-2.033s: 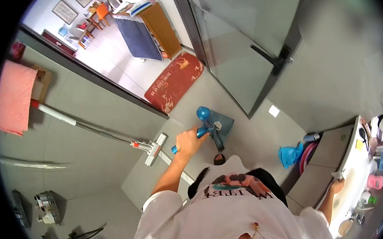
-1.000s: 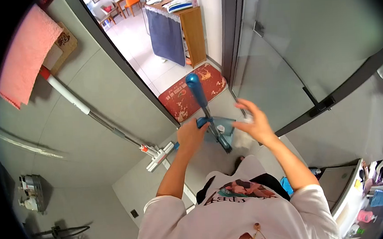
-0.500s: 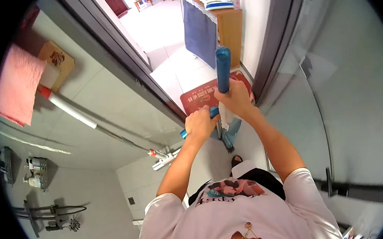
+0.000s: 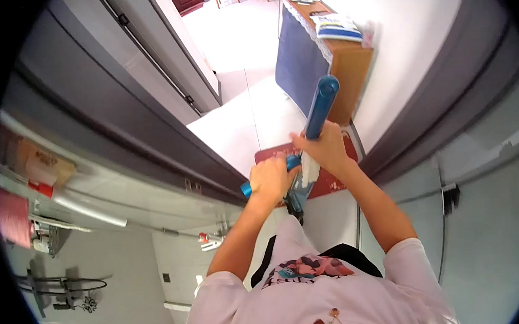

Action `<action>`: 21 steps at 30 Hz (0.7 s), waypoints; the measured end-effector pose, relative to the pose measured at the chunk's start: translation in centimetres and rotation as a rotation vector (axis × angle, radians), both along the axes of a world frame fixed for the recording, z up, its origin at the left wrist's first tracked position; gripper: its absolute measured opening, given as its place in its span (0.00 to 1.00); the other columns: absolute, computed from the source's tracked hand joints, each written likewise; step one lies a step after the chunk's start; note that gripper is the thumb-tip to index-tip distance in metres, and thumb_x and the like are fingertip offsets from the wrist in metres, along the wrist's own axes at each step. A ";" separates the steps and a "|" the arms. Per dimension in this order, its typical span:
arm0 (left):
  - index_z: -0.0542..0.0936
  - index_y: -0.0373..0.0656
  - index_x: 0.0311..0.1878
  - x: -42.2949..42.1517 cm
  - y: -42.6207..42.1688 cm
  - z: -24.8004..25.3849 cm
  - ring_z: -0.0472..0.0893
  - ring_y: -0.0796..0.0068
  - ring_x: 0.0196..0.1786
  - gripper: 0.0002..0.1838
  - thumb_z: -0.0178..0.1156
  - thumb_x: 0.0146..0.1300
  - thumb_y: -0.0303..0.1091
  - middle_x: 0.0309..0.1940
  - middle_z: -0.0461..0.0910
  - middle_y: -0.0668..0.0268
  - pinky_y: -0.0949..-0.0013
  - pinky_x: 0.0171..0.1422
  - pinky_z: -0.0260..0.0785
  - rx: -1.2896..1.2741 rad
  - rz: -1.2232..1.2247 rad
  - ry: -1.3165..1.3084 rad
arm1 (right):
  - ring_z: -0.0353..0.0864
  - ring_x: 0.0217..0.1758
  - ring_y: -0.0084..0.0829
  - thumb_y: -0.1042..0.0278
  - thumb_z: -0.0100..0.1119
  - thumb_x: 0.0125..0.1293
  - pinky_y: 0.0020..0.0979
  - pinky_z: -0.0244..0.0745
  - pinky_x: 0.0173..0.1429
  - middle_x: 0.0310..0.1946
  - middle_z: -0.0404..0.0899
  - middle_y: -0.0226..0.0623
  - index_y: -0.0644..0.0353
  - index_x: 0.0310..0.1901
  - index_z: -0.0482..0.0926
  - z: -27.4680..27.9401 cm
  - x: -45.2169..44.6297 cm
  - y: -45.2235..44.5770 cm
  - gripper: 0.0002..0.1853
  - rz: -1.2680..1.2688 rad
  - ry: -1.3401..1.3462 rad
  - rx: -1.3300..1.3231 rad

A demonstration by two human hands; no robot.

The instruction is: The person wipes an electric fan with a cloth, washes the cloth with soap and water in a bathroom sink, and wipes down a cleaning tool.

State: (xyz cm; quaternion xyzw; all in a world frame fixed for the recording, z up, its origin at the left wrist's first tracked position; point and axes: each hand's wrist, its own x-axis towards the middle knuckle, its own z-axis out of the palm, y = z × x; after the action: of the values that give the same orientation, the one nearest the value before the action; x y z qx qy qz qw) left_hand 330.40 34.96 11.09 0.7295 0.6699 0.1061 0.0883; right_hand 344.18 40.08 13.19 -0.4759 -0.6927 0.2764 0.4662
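My left hand is wrapped round a blue handle that sticks out on both sides of the fist, apparently the dustpan's. Higher and to the right, my right hand grips the pole of the broom just below its thick blue grip, with a crumpled white cloth or tissue hanging beneath the fingers. The blue-grey dustpan and dark bristles hang low in front of my body, partly hidden by the hands.
A red mat lies in the doorway, between dark frames. Beyond it stands a wooden cabinet with a blue cloth. At the left are a white-and-red mop pole, a pink towel and wall racks. Glass panels stand at the right.
My right hand came from the counter at the right, bringing something white, and closed on the broom. The doorway and cabinet now appear nearer, and the mop has shifted to the lower left.
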 end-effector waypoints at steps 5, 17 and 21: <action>0.72 0.40 0.29 -2.3 8.8 0.4 0.79 0.55 0.28 0.19 0.58 0.53 0.50 0.22 0.78 0.56 0.57 0.33 0.69 -0.014 0.056 -0.083 | 0.69 0.12 0.27 0.68 0.61 0.47 0.29 0.64 0.21 0.10 0.71 0.37 0.64 0.15 0.71 0.8 -3.0 10.8 0.12 0.016 -0.127 0.122; 0.72 0.38 0.27 -8.5 26.6 2.1 0.77 0.51 0.26 0.23 0.59 0.52 0.53 0.18 0.76 0.54 0.57 0.30 0.68 0.051 0.258 -0.106 | 0.74 0.16 0.35 0.68 0.58 0.46 0.33 0.66 0.21 0.11 0.71 0.44 0.65 0.14 0.69 -1.5 -8.8 37.7 0.13 0.145 0.035 -0.035; 0.75 0.39 0.28 -15.4 27.5 -0.7 0.77 0.50 0.32 0.25 0.59 0.50 0.57 0.23 0.77 0.51 0.52 0.36 0.68 -0.112 0.706 -0.151 | 0.70 0.16 0.18 0.72 0.54 0.48 0.24 0.64 0.19 0.12 0.72 0.32 0.66 0.15 0.72 -0.8 -3.2 50.6 0.09 0.176 0.291 -0.073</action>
State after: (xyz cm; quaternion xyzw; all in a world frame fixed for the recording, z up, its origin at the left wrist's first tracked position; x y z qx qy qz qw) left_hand 314.98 62.41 10.40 0.4373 0.8769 0.1467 0.1351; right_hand 340.99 90.73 12.37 -0.3850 -0.6462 0.4071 0.5182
